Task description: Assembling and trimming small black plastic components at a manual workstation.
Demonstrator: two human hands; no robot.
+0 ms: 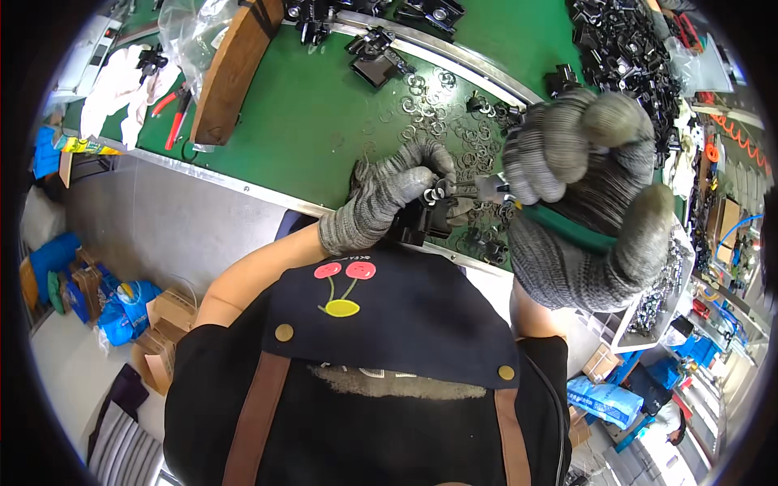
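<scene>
My left hand (pixel 393 190), in a grey knitted glove, is closed around a small black metal part (pixel 415 220) at the table's near edge. A shiny round pin end (pixel 435 194) shows between its thumb and fingers. In my right hand (pixel 587 190), gloved the same way, is a hand tool that looks like pliers, with a green handle (pixel 567 229). Its metal tip (pixel 489 188) points left at the black part; whether they touch I cannot tell. Several small metal retaining rings (pixel 425 105) lie scattered on the green table just beyond my hands.
A heap of black metal parts (pixel 628 61) covers the far right of the table (pixel 300 121). At left stand a curved wooden board (pixel 235 73), red-handled pliers (pixel 177 117) and white gloves (pixel 113 89). A white bin (pixel 628 336) of small parts sits at right.
</scene>
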